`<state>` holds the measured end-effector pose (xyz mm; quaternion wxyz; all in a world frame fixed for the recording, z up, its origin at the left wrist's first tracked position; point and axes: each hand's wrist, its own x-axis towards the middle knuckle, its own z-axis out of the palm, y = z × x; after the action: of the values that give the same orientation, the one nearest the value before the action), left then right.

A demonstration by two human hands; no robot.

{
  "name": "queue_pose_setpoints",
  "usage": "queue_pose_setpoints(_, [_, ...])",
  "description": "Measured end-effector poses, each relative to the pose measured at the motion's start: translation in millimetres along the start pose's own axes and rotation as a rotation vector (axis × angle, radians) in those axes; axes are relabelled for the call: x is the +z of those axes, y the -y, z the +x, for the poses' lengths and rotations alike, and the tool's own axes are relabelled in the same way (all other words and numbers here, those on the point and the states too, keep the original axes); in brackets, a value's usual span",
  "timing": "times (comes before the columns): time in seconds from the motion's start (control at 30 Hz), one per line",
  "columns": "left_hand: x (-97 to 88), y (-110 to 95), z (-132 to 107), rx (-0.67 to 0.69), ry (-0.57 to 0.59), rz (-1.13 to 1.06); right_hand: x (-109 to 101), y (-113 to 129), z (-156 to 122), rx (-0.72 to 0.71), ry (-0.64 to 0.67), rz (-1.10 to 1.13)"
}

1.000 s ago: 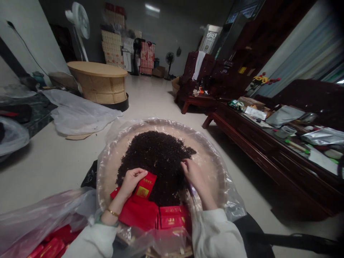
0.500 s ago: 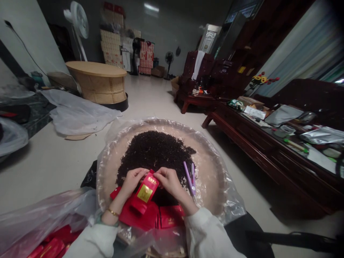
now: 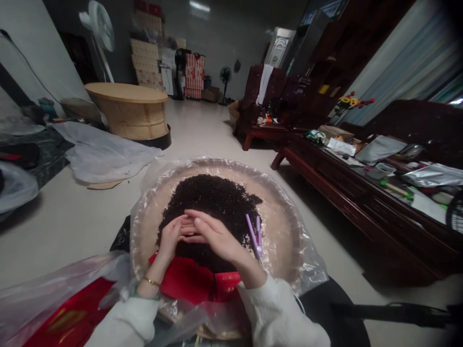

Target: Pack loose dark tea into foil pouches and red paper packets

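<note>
My left hand (image 3: 172, 237), with a gold bracelet on the wrist, is in front of a heap of dark, dry leaf-like bits (image 3: 213, 197). My right hand (image 3: 213, 233) reaches across to it, fingers stretched out and overlapping the left fingers. Both hands look open, and I see nothing held in them. Below them, flat red packets (image 3: 186, 279) lie at the near side of a round, plastic-lined tray (image 3: 285, 241). A purple-handled tool (image 3: 254, 236), like a hand sealer, rests right of the heap. At lower left a blurred red packet (image 3: 72, 308) with gold marking is by a clear plastic bag (image 3: 108, 265).
A long dark wooden table (image 3: 347, 188) with clutter runs along the right. Behind on the left stands a round woven basket stand (image 3: 133, 111), with plastic sheeting (image 3: 104, 152) on the floor before it. A black bar (image 3: 390, 313) juts in at lower right.
The red packet with the gold label that both hands held has left them. My hands have come together. A large red packet shape now shows at the lower-left bag.
</note>
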<state>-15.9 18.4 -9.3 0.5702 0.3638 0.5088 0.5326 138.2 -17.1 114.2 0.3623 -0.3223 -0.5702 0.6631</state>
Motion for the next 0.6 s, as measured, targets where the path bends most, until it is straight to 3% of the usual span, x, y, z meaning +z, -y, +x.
queue_pose_setpoints(0.13, [5.1,-4,1,-0.033,-0.036,0.071,-43,-14,-21,0.158,0.066,-0.567])
queue_pose_setpoints(0.23, [5.9,-5,2,-0.023,-0.042,0.109,-54,-34,-32,0.266,0.178,-0.933])
queue_pose_setpoints(0.3, [5.3,-5,2,-0.024,-0.043,0.123,-47,-49,-32,0.253,0.193,-1.041])
queue_pose_setpoints(0.5, [4.8,-4,2,-0.029,-0.011,0.127,-11,-76,-11,-0.069,0.335,-1.174])
queue_pose_setpoints(0.6, [5.3,-4,2,-0.034,-0.006,0.131,0,-82,-4,-0.057,0.41,-1.307])
